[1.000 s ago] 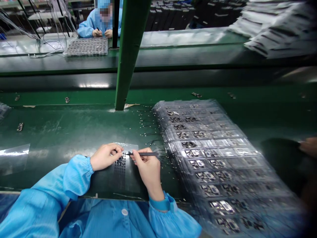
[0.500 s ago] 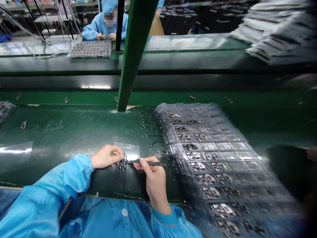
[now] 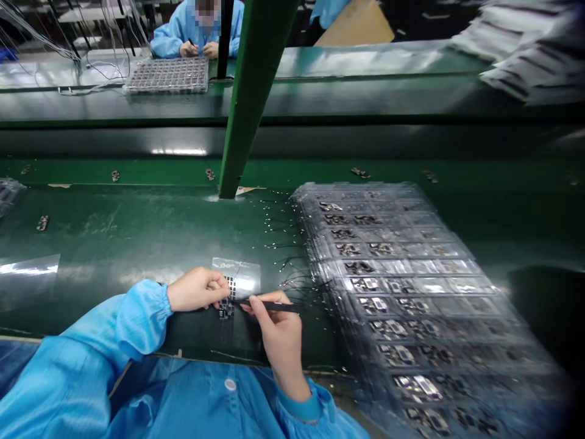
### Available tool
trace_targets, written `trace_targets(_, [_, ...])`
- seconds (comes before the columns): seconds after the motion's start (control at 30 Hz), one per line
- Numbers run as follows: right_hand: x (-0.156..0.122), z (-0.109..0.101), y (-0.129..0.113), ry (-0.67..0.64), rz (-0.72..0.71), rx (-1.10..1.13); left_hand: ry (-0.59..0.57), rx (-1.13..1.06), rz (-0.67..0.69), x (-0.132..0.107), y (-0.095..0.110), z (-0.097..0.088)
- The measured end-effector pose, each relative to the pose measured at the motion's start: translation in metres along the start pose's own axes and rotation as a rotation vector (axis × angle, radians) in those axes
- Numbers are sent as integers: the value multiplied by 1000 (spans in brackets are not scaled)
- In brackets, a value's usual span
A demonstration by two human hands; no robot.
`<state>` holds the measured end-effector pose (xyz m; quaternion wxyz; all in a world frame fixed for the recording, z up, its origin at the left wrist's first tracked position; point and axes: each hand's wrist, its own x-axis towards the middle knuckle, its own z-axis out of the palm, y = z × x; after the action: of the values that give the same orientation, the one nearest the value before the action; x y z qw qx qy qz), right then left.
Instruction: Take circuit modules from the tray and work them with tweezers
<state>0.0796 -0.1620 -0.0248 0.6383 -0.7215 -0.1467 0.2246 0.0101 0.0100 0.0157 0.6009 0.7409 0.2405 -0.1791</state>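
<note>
My left hand (image 3: 196,290) lies curled on the green bench, its fingertips pressing on a small clear sheet (image 3: 237,277) that carries a grid of tiny dark parts (image 3: 226,302). My right hand (image 3: 276,329) pinches black tweezers (image 3: 267,305) whose tip points left at those parts, just beside my left fingertips. Both sleeves are blue. To the right of my hands lies a large stack of clear plastic trays (image 3: 402,292) filled with small metal components.
A green post (image 3: 251,97) stands behind my hands. Thin loose wires and bits (image 3: 278,241) lie scattered near the trays. A clear film (image 3: 27,277) lies at the left. Across the belt a person in blue (image 3: 192,30) works over a tray (image 3: 167,74).
The tweezers tip has edged toward the parts on the sheet. The view has shifted slightly; my left hand stays on the sheet.
</note>
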Motion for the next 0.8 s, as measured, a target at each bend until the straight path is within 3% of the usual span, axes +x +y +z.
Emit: trace_targets(0.8, [-1,2,-3,4,31,7,-6,-2,22,2,-6,-1])
